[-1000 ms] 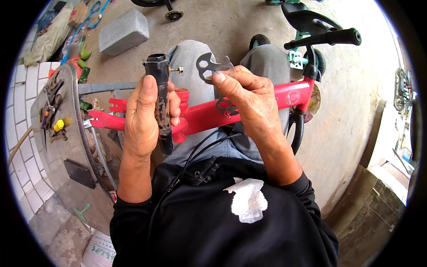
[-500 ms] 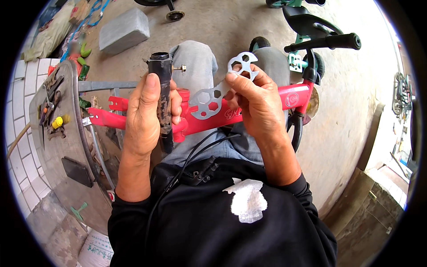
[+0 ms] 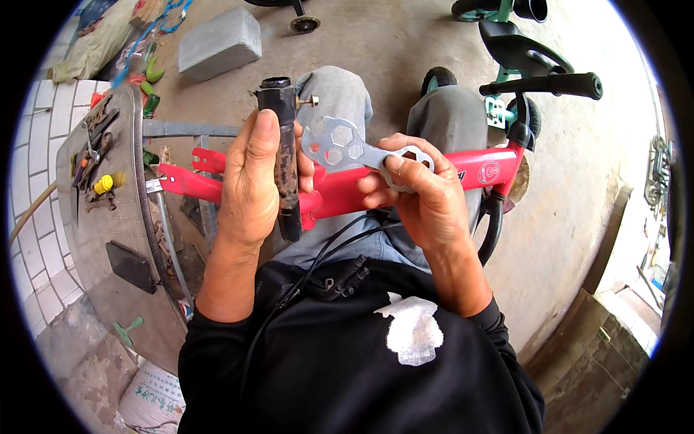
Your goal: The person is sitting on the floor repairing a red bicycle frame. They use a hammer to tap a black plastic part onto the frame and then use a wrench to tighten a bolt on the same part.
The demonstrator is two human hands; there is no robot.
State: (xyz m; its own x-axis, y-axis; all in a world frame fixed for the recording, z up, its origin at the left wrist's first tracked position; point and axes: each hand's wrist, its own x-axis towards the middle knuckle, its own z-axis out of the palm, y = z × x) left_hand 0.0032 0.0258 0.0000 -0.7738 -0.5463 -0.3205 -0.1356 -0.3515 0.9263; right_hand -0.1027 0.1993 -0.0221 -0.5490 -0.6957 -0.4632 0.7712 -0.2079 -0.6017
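My left hand (image 3: 249, 181) grips a worn black tube (image 3: 284, 163) held upright, with a brass-coloured bolt (image 3: 307, 100) sticking out near its top. In my right hand (image 3: 426, 199) is a flat silver multi-hole wrench (image 3: 335, 142), its long end turned toward the tube, just below the bolt. Behind both hands a red bicycle frame (image 3: 473, 166) lies across my legs in grey trousers, its black handlebar (image 3: 549, 83) at the right. Black cables (image 3: 336, 239) hang below the frame.
At the left stands a metal stool (image 3: 94, 239) with tools (image 3: 94, 145), a yellow item (image 3: 105, 182) and a dark pad (image 3: 130, 266). A grey block (image 3: 219, 45) lies on the concrete floor (image 3: 535, 267). A teal bike (image 3: 499, 108) stands at upper right.
The wrench has swung round from hanging low to lying sideways, its long end nearer the tube. The view has shifted slightly, and my left hand still grips the tube.
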